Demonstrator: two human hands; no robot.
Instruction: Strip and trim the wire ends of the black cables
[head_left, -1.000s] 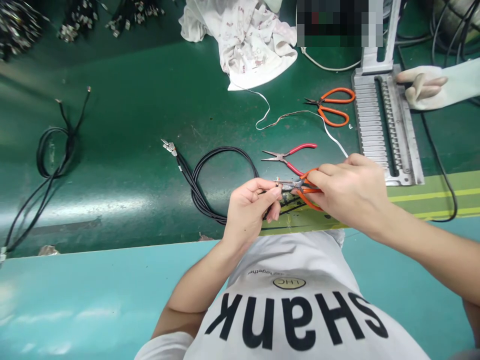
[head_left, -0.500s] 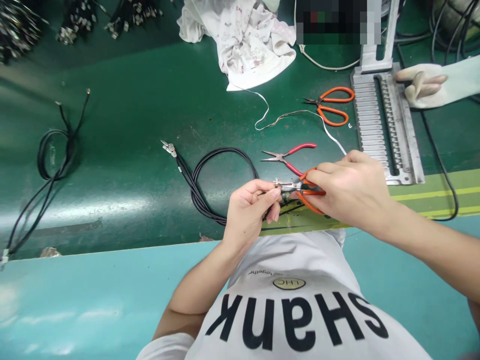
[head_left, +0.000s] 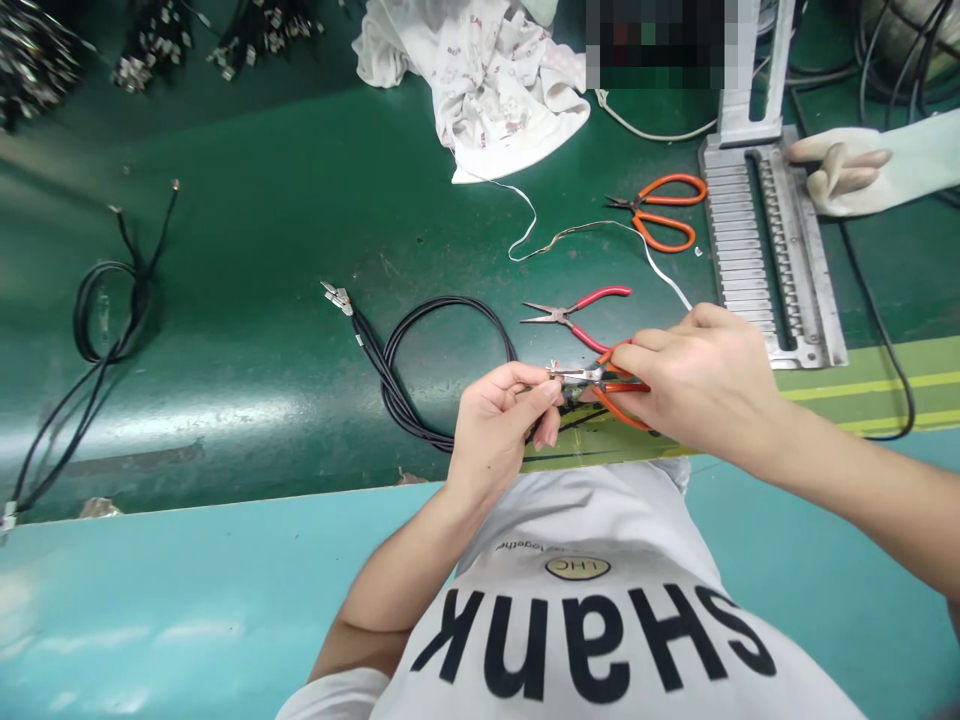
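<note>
My left hand (head_left: 499, 425) is closed in a pinch on the end of a black cable (head_left: 420, 340), whose loop lies on the green table (head_left: 285, 330) to the left. My right hand (head_left: 701, 385) is closed on orange-handled scissors (head_left: 611, 385), and their metal blades meet the cable end at my left fingertips. The cable's far end carries metal terminals (head_left: 337, 296). Red-handled pliers (head_left: 577, 305) lie on the table just beyond my hands.
A second pair of orange scissors (head_left: 664, 210) lies beside a metal slotted fixture (head_left: 765, 250). Another person's gloved hand (head_left: 847, 175) rests at its right. A white cloth (head_left: 495, 75) and a thin white wire (head_left: 585, 235) lie behind. A coiled black cable (head_left: 105, 310) sits far left.
The scissors' blades have closed slightly toward the cable end. Both hands stay almost in the same place.
</note>
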